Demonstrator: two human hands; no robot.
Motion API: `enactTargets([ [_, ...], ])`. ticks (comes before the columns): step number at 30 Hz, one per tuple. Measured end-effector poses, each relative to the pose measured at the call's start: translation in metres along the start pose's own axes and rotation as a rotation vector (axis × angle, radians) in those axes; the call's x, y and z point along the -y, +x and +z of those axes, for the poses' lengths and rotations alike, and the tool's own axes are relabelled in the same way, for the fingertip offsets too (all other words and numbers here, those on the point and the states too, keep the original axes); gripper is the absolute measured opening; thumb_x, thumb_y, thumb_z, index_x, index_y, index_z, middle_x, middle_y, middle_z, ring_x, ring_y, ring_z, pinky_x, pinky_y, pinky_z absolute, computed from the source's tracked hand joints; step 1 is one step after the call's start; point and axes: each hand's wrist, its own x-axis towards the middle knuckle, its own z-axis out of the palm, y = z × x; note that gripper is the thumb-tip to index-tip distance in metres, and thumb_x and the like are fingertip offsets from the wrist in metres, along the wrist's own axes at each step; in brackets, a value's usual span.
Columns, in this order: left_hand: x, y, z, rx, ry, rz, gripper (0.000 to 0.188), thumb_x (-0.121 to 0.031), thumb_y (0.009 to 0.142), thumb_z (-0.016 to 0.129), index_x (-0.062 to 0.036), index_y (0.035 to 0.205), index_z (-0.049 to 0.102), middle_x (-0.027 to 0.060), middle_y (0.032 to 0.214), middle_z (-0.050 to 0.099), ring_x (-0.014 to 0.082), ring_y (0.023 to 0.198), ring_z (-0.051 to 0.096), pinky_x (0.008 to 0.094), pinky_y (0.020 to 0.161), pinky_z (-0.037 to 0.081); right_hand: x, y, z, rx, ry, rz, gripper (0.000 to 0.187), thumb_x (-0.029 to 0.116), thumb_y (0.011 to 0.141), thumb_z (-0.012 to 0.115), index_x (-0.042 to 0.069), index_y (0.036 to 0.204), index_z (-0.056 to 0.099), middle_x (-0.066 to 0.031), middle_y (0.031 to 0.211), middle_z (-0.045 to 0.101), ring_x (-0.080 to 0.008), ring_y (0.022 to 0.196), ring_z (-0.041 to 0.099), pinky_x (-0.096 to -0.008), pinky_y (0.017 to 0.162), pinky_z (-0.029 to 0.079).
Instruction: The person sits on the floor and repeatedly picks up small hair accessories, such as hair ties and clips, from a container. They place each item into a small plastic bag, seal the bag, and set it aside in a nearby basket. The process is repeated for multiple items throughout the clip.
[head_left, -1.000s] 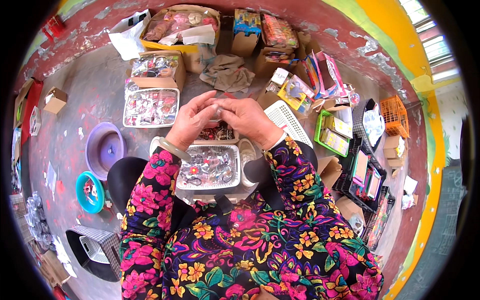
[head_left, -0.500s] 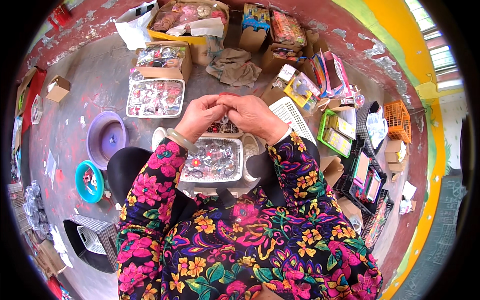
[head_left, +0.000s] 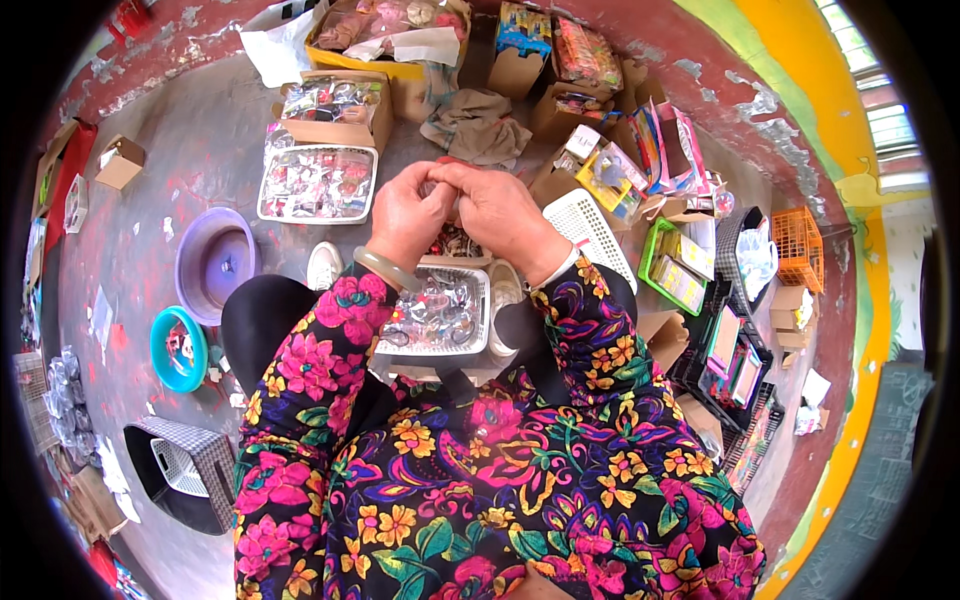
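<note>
My left hand (head_left: 408, 213) and my right hand (head_left: 505, 215) meet in front of me, fingers curled and pressed together. A bit of red shows behind the fingertips, but what they hold is mostly hidden. Below them stands a white basket (head_left: 484, 312) holding small items in clear plastic packets (head_left: 440, 310). Just beyond it, partly covered by my hands, lies a heap of small dark and red pieces (head_left: 455, 243). A bangle (head_left: 388, 270) circles my left wrist.
Another white basket of packets (head_left: 318, 184) stands farther off, before a cardboard box (head_left: 350, 135). Purple (head_left: 216, 266) and turquoise (head_left: 180, 350) basins are at left. On the right are a white perforated basket (head_left: 592, 236), a green basket (head_left: 655, 268) and black crates (head_left: 722, 365).
Both hands have risen slightly away from me, still pressed together. My left foot has shifted, and its white shoe now shows more fully beside the near basket.
</note>
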Motion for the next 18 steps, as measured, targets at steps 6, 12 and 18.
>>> enactTargets([
  [6, 0.010, 0.005, -0.003, -0.082, -0.210, 0.037, 0.018, -0.012, 0.078, 0.057, -0.0007, 0.090, 0.064, 0.0067, 0.074, 0.064, 0.0109, 0.065, 0.058, 0.0251, 0.061, 0.047, 0.017, 0.011, 0.004, -0.118, -0.139, -0.167, 0.019, 0.003, 0.074, 0.050, 0.007, 0.089, 0.061, -0.0148, 0.082, 0.060, -0.0328, 0.078, 0.059, -0.0390, 0.066, 0.047],
  [12, -0.009, 0.006, -0.035, -0.074, -0.591, -0.216, 0.017, -0.009, 0.082, 0.053, 0.0016, 0.093, 0.060, 0.0053, 0.091, 0.062, 0.0115, 0.082, 0.058, 0.0245, 0.074, 0.047, 0.020, 0.037, -0.005, -0.413, 0.090, -0.301, 0.019, -0.005, 0.070, 0.053, 0.005, 0.083, 0.061, -0.0115, 0.077, 0.060, -0.0258, 0.069, 0.060, -0.0299, 0.059, 0.049],
  [18, -0.033, -0.005, -0.059, -0.114, -0.835, -0.282, 0.019, -0.003, 0.082, 0.042, 0.0041, 0.092, 0.056, 0.0138, 0.096, 0.060, 0.0249, 0.099, 0.057, 0.0344, 0.087, 0.044, -0.084, 0.050, 0.000, -0.026, 0.522, 0.396, 0.017, 0.002, 0.072, 0.050, 0.000, 0.081, 0.064, -0.0056, 0.072, 0.064, -0.0110, 0.058, 0.060, -0.0236, 0.050, 0.046],
])
